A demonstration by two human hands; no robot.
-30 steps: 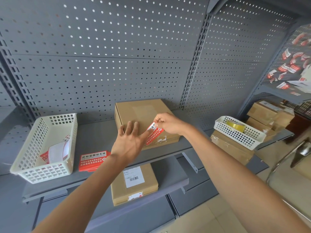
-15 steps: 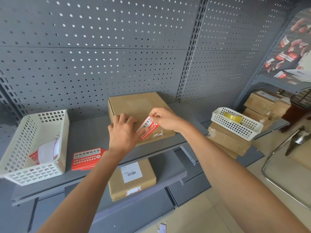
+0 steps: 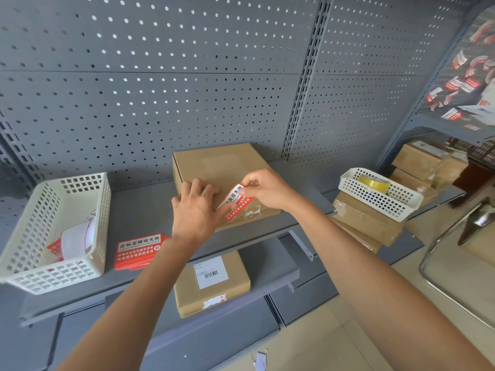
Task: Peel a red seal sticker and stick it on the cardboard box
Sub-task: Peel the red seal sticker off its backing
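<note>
A flat brown cardboard box [image 3: 219,164] lies on the grey shelf [image 3: 144,207]. A red and white seal sticker [image 3: 235,203] slants over the box's front top edge. My right hand [image 3: 265,187] pinches the sticker's upper end between thumb and fingers. My left hand [image 3: 197,210] lies on the box's front left part with straight fingers, its thumb against the sticker's lower end. A stack of red seal stickers [image 3: 138,250] lies on the shelf left of the box.
A white basket [image 3: 40,253] with backing paper stands at the shelf's left end. Another white basket [image 3: 380,198] holding a tape roll sits on boxes to the right. A labelled box [image 3: 211,285] lies on the lower shelf. Pegboard rises behind.
My left hand has moved forward from the shelf edge onto the box. The sticker has come down closer to the box's front edge, still pinched by my right hand.
</note>
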